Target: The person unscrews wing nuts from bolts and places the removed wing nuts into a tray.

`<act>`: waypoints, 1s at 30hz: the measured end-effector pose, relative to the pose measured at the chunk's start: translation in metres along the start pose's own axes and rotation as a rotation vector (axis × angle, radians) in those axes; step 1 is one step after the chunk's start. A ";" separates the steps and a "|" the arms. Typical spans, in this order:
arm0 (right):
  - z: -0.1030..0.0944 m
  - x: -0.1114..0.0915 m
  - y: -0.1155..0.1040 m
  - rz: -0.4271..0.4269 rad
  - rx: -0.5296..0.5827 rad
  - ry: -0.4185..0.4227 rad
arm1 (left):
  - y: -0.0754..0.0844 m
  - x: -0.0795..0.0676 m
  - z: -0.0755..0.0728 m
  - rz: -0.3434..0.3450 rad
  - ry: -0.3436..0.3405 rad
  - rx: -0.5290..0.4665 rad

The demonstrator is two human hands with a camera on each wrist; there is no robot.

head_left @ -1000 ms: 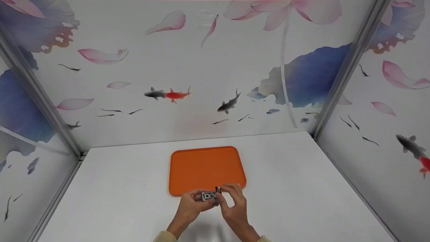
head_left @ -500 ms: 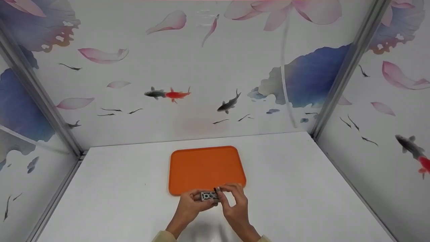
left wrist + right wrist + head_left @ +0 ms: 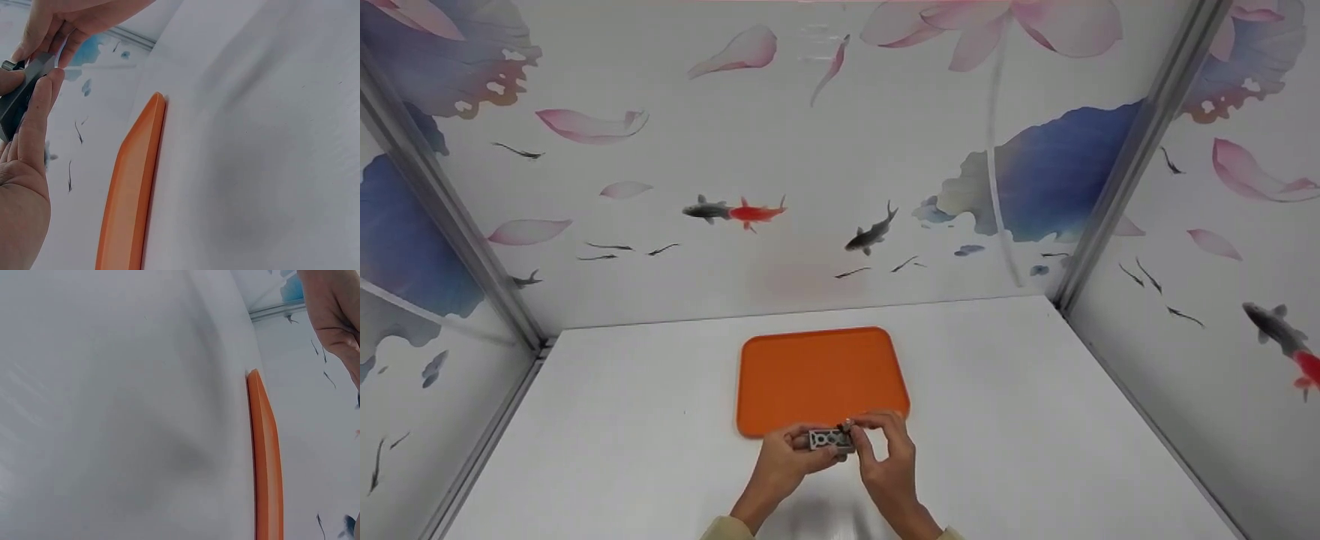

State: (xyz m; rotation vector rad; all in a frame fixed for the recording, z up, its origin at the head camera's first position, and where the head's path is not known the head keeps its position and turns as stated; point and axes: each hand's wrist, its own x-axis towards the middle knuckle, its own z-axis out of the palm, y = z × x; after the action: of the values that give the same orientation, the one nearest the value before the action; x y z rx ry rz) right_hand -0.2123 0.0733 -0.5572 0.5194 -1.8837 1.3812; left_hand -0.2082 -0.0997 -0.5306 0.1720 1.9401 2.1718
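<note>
Over the near edge of the orange tray [image 3: 825, 375], my left hand [image 3: 787, 461] grips a small grey block [image 3: 820, 440] between thumb and fingers. Its upward face has a row of round, ring-like shapes in a pale frame, like a toy brick's underside. My right hand [image 3: 887, 457] pinches a small dark piece with a light tip [image 3: 846, 426] at the block's right end. In the left wrist view the block [image 3: 25, 93] looks wedge-like, with a short dark cylinder [image 3: 12, 66] beside it. The right wrist view shows only part of my right hand [image 3: 337, 315]; its fingertips are out of frame.
The tray lies flat on a white table [image 3: 997, 390]. A white back wall [image 3: 810, 150] and side walls printed with fish and petals enclose it, with grey metal posts [image 3: 1140, 157] at the corners.
The small dark piece has tipped from nearly upright to a slant at the block's end. My right hand has shifted slightly right; the left hand keeps its hold.
</note>
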 end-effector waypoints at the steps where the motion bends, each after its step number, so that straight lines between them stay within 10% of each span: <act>1: 0.000 0.000 0.000 0.014 0.000 -0.001 | 0.000 0.000 0.000 -0.002 0.000 -0.002; 30: 0.000 0.000 -0.010 0.026 -0.020 0.009 | 0.000 0.001 0.003 0.013 -0.004 -0.018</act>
State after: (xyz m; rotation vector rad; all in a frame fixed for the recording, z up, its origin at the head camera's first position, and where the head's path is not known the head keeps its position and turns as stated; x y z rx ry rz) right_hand -0.2056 0.0702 -0.5505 0.4799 -1.9009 1.3780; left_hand -0.2083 -0.0965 -0.5307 0.1855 1.9226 2.1941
